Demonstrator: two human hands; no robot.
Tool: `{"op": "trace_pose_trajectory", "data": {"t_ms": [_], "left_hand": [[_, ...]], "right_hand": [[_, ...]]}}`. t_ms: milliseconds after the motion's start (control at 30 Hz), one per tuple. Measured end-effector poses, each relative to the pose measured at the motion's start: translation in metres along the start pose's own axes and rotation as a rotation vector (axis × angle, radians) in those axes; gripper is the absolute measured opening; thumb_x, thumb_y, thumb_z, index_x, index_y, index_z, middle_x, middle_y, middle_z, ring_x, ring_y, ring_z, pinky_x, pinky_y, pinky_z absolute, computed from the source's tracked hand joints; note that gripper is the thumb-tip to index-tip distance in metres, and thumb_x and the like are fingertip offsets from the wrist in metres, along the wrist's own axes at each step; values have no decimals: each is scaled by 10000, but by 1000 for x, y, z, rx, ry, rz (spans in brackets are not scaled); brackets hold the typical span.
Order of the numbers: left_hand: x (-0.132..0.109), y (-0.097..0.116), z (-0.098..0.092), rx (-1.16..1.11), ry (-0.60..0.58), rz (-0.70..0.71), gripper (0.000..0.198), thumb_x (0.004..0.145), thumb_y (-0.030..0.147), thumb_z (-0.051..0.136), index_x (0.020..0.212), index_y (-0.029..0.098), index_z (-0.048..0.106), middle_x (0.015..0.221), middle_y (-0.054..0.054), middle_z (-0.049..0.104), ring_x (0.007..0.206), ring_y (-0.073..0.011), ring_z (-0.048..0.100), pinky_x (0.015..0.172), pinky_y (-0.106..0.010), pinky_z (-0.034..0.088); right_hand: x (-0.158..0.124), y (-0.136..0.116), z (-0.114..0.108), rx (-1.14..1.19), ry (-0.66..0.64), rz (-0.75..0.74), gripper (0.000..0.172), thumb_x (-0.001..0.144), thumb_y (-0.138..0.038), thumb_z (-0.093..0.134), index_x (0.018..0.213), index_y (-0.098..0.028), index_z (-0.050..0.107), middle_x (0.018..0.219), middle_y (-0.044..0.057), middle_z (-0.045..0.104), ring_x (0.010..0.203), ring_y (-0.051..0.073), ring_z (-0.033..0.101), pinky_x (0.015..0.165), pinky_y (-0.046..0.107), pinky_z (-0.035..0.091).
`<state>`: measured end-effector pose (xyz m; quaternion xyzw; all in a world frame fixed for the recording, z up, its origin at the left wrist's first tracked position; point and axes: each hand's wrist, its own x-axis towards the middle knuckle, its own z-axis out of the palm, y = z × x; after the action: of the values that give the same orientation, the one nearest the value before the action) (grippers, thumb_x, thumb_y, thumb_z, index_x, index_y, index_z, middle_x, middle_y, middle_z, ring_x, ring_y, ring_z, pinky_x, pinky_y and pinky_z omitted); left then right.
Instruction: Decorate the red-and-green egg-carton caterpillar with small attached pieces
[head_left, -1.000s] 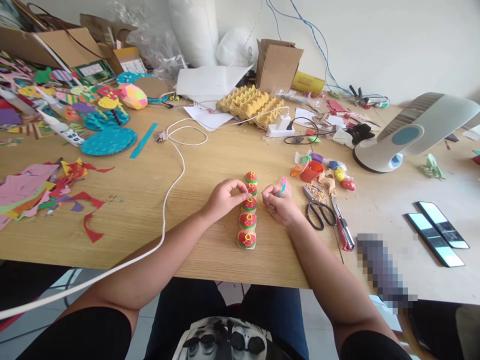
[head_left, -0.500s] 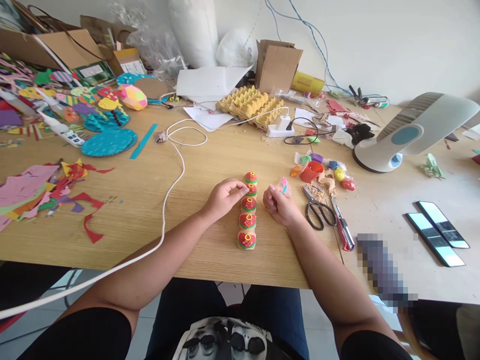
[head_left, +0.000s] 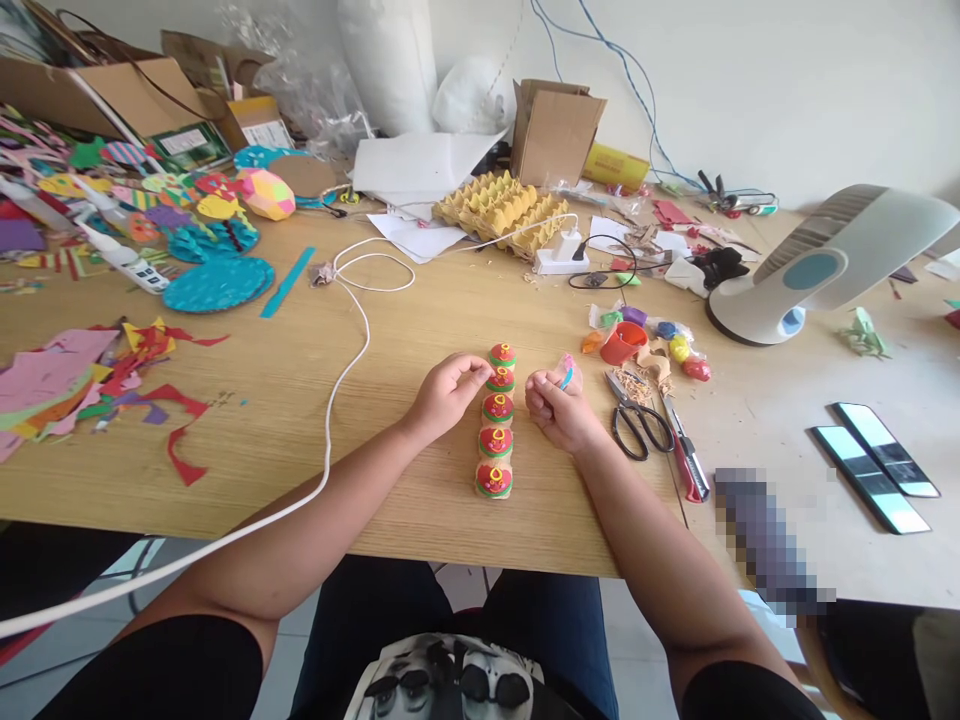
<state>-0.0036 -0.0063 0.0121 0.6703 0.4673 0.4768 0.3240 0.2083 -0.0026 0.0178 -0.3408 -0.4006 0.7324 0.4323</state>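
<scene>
Red domed figures (head_left: 497,408) line the wood-grained tabletop (head_left: 424,505).

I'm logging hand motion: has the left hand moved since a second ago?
Yes, slightly left: the left hand reached over the row of red domes before, and now reaches only its left edge.

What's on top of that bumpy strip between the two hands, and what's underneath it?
On the strip are five red-and-green caps with yellow loops. It lies on the table; its underside, and anything tucked beneath, is covered.
</scene>
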Motion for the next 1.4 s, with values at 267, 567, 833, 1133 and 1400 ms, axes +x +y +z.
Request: {"op": "trace_pose_trajectory", "data": {"t_ms": [267,567,833,1133,1400], "left_hand": [[0,3,0,37,-25,36,164,906,374,683,868,215,695,954,-26,734,948,-192,669,939,-334,497],[0,3,0,-23,-56,18,347,1011,448,495,896,206,717,966,-49,744,965,-197,676,947,-325,511],[-2,6,-1,-58,-58,-25,361,1013,455,468,814,200,627,862,-22,682,888,-177,638,862,-287,496],[-2,4,1,-21,-18,7,180,928,373,642,920,202,696,979,-38,725,970,-192,663,943,-319,490],[-1,4,0,10,-26,35,153,915,346,664,891,209,726,954,-33,740,957,-193,670,931,-330,496]], "right_hand": [[-1,1,1,18,21,-31,424,673,-420,890,727,-199,532,556,-69,427,503,61,291,470,203,152],[0,-4,3,72,-37,54,550,774,-602,754,628,-207,400,554,-51,372,482,72,232,428,227,90],[0,-4,1,96,-96,84,604,774,-613,751,604,-206,339,544,-43,380,484,73,228,420,227,85],[1,0,1,46,-47,26,464,748,-571,800,701,-186,546,568,-59,366,498,63,244,455,224,93],[2,2,-2,-25,-18,5,474,673,-542,864,740,-200,542,593,-68,370,522,69,274,466,225,140]]}}
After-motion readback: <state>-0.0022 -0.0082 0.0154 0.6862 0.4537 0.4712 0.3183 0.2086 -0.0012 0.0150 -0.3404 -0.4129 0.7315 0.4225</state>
